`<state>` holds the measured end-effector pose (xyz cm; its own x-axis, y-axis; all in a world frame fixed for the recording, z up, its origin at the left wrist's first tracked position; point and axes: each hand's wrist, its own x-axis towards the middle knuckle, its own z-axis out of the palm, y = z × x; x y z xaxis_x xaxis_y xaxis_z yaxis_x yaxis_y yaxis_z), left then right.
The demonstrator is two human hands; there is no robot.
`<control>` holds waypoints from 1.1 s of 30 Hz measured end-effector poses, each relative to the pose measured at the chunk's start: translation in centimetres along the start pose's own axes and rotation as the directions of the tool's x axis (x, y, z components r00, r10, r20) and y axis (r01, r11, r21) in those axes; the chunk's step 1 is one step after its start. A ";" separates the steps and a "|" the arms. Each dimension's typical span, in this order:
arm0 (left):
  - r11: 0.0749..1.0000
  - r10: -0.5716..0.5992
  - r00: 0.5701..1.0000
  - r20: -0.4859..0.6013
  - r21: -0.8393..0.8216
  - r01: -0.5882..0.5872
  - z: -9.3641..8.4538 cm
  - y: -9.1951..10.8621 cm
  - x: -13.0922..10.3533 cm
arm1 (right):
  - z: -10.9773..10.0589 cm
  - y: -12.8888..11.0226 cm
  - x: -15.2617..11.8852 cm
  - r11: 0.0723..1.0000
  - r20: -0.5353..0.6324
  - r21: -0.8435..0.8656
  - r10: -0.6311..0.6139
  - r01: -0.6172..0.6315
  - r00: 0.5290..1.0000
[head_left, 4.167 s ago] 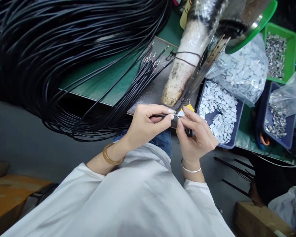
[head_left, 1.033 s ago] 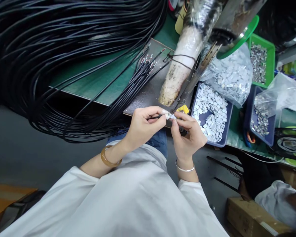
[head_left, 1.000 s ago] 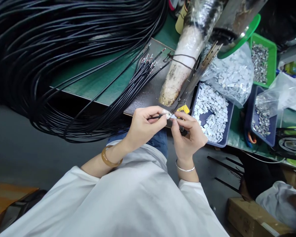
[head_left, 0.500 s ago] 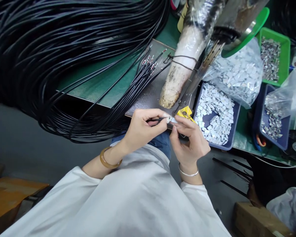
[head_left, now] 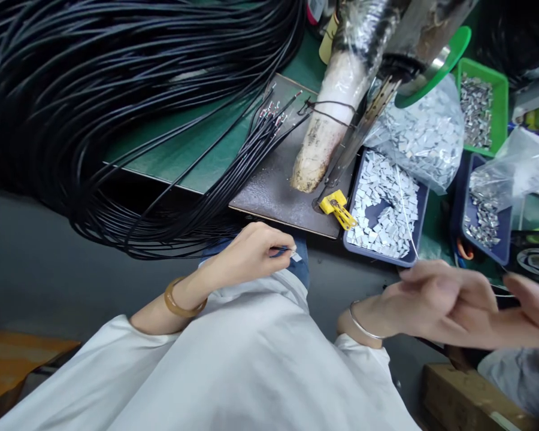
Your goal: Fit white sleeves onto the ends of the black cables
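My left hand (head_left: pixel 256 251) is closed in a pinch on a thin black cable, low over my lap. A small white piece (head_left: pixel 296 256) sticks out at the cable's end, just past my fingertips. Far to the right, my right hand (head_left: pixel 467 305) is turned sideways, its fingers partly curled and a little blurred. A white thread (head_left: pixel 404 197) runs tight down to it across the blue tray of small white pieces. The hand appears to hold this thread, though the exact grip is hidden. A yellow clip-like tool (head_left: pixel 338 208) lies at the board's edge.
A large bundle of black cables (head_left: pixel 130 120) covers the left; their stripped ends rest on a brown board (head_left: pixel 291 209). A plastic-wrapped post (head_left: pixel 327 114) stands mid-bench. On the right are a blue tray (head_left: pixel 379 256), a clear bag (head_left: pixel 426 131), a green tray (head_left: pixel 500 96) and another blue tray (head_left: pixel 503 239).
My right hand has left the cable end and swung far right, and the white thread now slants that way. My left hand has dropped slightly down and left, still pinching the cable.
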<state>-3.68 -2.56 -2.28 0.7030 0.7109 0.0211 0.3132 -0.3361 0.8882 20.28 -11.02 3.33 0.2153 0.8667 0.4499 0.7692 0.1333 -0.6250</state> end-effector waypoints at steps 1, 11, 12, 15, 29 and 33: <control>0.999 -0.015 1.000 0.008 0.042 0.014 -0.1 -0.3 -0.3 | 0.5 0.1 0.4 1.000 -0.277 -0.004 -0.014 0.014 0.961; 0.998 0.052 0.902 -0.429 -0.001 -0.058 -2.2 -1.0 -0.7 | 1.2 7.9 3.8 0.897 0.140 -0.440 0.106 -0.034 0.984; 0.998 0.065 0.835 -0.547 0.047 -0.047 -2.6 -1.2 -0.2 | 1.3 8.1 4.3 0.881 0.156 -0.472 0.114 -0.027 0.981; 0.967 0.090 0.710 -0.699 0.232 0.106 -3.9 -2.3 1.8 | 1.9 7.8 5.5 0.832 0.180 -0.554 0.153 -0.028 0.972; 0.969 -0.080 0.426 -0.901 -0.170 -0.179 -5.8 -5.3 -1.9 | 1.4 7.5 5.8 0.913 0.208 -0.366 0.268 -0.180 0.941; 0.815 -0.105 0.672 -0.733 -0.451 -0.365 -6.3 -3.7 -1.6 | 1.2 7.0 6.0 0.895 0.270 -0.430 0.257 -0.122 0.928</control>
<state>-9.95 1.39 -2.68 -0.0292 0.9659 0.2573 -0.2890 -0.2545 0.9229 26.18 -4.32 0.89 0.2347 0.9684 0.0849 0.9204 -0.1933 -0.3399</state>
